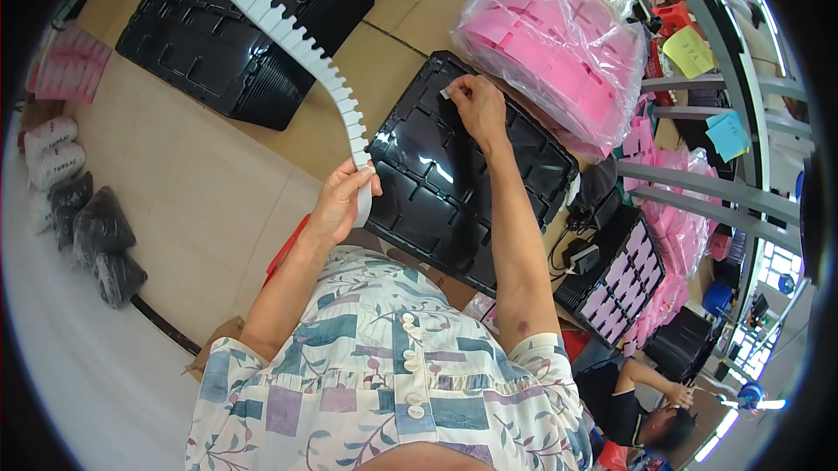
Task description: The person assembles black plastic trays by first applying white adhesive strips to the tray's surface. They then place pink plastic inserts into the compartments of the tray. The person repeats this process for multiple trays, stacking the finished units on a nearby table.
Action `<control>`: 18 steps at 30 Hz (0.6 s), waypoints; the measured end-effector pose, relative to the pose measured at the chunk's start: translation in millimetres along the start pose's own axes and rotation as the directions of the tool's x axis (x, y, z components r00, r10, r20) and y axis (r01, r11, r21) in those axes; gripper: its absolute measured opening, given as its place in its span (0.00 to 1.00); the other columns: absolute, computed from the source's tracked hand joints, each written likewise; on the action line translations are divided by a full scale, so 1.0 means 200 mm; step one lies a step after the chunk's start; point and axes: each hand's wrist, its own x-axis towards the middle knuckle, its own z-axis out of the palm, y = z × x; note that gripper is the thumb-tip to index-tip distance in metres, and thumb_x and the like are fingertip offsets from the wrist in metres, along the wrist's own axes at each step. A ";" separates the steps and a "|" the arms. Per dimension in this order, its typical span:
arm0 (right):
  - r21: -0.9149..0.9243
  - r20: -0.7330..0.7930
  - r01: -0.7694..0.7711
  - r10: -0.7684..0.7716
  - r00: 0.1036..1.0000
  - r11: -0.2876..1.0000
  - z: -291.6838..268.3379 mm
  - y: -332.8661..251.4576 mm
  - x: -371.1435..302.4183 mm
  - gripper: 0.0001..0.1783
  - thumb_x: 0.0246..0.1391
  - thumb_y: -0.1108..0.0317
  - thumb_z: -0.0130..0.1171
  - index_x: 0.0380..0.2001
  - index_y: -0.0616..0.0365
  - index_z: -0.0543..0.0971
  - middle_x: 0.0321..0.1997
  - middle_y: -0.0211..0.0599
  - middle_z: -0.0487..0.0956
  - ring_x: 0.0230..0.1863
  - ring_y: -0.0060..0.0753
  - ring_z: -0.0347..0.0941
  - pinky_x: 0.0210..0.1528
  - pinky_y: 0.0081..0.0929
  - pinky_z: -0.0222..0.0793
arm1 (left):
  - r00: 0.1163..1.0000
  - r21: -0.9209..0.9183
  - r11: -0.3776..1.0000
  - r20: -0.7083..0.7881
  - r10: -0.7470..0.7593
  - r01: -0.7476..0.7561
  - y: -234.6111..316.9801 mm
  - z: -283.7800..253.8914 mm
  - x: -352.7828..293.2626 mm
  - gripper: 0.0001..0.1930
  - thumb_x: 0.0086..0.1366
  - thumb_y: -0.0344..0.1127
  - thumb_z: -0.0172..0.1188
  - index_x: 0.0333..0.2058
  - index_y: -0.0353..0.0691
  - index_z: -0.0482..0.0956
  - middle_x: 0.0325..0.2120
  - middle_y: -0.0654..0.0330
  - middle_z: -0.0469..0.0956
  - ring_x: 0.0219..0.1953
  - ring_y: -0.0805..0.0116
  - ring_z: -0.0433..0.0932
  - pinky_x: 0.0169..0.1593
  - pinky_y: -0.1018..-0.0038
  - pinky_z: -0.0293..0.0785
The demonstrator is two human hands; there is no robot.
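My left hand (340,202) is closed on a long white strip (301,45) with a row of small tabs along one edge. The strip curves up and away to the far left, and its short end hangs below my fingers. A black moulded plastic tray (408,211) with several shallow compartments lies in front of me. Over its far part, my right hand (480,113) pinches a small white piece (445,94) that looks like one of the strip's tabs. Whether that piece touches the tray, I cannot tell.
A tall stack of black trays (201,52) stands at the far left. Pink parts in a clear bag (550,39) lie beyond the tray. At right are a black tray with pink pieces (630,275), grey rails (707,187) and another person (624,401). Dark bags (103,228) sit far left.
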 end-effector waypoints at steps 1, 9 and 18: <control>0.004 0.007 -0.009 0.009 1.000 1.000 0.00 0.00 0.01 0.10 0.50 0.62 0.63 0.29 0.57 0.84 0.31 0.43 0.79 0.39 0.46 0.75 0.42 0.42 0.69 | 1.000 0.009 1.000 0.004 0.000 0.000 0.00 0.00 0.00 0.05 0.66 0.32 0.58 0.38 0.40 0.74 0.24 0.63 0.74 0.30 0.74 0.73 0.42 0.74 0.70; -0.034 0.015 0.039 -0.038 0.999 0.999 0.00 -0.05 -0.01 0.09 0.50 0.63 0.64 0.28 0.57 0.83 0.30 0.44 0.79 0.37 0.47 0.75 0.42 0.42 0.69 | 0.998 -0.208 0.977 0.019 -0.052 0.055 0.04 -0.07 0.00 0.04 0.67 0.32 0.57 0.38 0.42 0.73 0.22 0.63 0.73 0.29 0.73 0.72 0.41 0.74 0.71; -0.087 -0.023 0.005 -0.007 1.000 0.996 0.01 -0.02 0.09 0.06 0.50 0.65 0.63 0.28 0.56 0.83 0.31 0.44 0.80 0.39 0.48 0.77 0.44 0.42 0.69 | 0.998 -0.189 0.980 0.006 -0.058 0.058 0.06 -0.03 0.00 0.03 0.67 0.32 0.57 0.38 0.42 0.73 0.22 0.63 0.73 0.29 0.73 0.72 0.41 0.73 0.71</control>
